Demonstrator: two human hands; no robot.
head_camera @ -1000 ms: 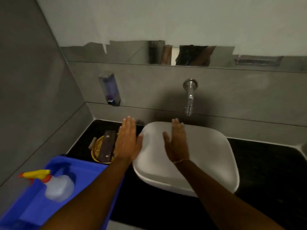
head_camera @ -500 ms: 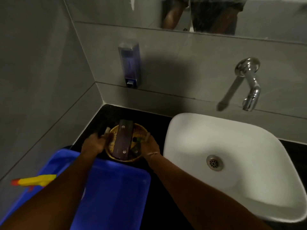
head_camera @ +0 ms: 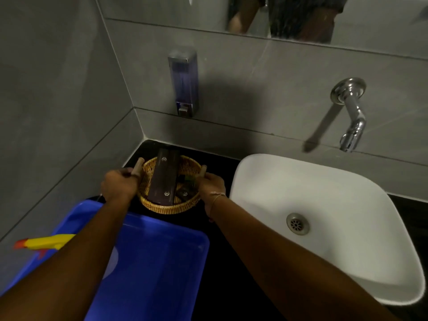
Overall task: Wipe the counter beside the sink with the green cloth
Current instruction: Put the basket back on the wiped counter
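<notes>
A round wicker basket sits on the black counter left of the white sink. My left hand grips the basket's left wooden handle and my right hand grips its right handle. Inside the basket lie a long dark brown box and small dark packets. No green cloth is in view.
A blue plastic tub stands on the counter in front of the basket, with a spray bottle's yellow trigger at its left. A soap dispenser hangs on the grey wall; a chrome tap juts out above the sink.
My hands left the sink rim and went to the basket, and now both close on its handles. The view has swung left and down.
</notes>
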